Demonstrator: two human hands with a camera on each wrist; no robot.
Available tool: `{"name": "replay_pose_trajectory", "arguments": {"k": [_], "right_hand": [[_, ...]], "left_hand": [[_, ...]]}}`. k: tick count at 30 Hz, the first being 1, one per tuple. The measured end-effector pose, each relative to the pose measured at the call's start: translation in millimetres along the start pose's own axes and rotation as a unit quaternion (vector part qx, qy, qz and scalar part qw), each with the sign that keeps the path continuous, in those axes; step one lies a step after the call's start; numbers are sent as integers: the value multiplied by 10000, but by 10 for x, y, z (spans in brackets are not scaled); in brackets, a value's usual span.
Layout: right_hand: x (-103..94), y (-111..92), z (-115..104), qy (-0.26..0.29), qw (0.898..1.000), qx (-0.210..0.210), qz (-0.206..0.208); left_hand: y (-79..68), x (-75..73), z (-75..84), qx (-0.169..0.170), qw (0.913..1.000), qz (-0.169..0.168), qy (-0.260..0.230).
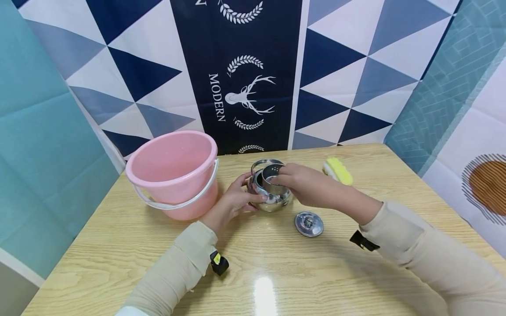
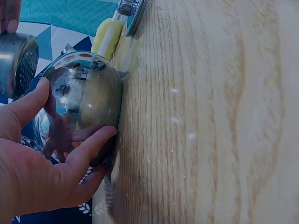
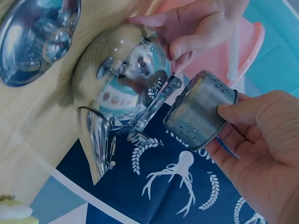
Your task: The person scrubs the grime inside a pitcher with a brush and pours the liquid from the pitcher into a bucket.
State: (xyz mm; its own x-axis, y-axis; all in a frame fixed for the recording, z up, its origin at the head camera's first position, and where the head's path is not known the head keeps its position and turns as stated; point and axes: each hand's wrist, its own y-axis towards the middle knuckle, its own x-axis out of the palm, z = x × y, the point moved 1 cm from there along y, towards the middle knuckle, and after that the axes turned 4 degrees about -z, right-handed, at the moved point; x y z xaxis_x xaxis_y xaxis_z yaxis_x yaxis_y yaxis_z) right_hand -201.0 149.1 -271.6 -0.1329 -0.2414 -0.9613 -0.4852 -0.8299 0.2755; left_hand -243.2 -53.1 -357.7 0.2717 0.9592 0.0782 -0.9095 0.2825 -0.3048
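A shiny steel teapot with a raised hoop handle stands on the wooden table, its lid off. My left hand holds the pot's side, thumb near the rim and fingers lower on the belly, as the left wrist view shows. Between thumb and fingers my right hand pinches the rim of a perforated steel strainer basket. The basket hangs tilted at the pot's open mouth, apart from the body in the right wrist view. Next to the pot, the round steel lid lies knob up.
A pink bucket with a white handle stands left of the pot, a pink basin set in its top. A yellow and white sponge lies at the back right. Patterned cloth hangs behind the table.
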Motion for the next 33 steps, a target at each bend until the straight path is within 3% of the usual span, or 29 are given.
{"name": "replay_pose_trajectory", "arguments": {"k": [18,24,33], "right_hand": [[61,-309,-253,-392,9983,-424,-70],[173,-364,-313,-403,9970,-657,17],[379,-415,-361,-171,9971,-666,-331]], "left_hand": [[-10,-1,-3,99,9999,-76,-36],[-10,-1,-9,149,9999,-57,-66],[0,-2,-12,103,9999,-11,61]]}}
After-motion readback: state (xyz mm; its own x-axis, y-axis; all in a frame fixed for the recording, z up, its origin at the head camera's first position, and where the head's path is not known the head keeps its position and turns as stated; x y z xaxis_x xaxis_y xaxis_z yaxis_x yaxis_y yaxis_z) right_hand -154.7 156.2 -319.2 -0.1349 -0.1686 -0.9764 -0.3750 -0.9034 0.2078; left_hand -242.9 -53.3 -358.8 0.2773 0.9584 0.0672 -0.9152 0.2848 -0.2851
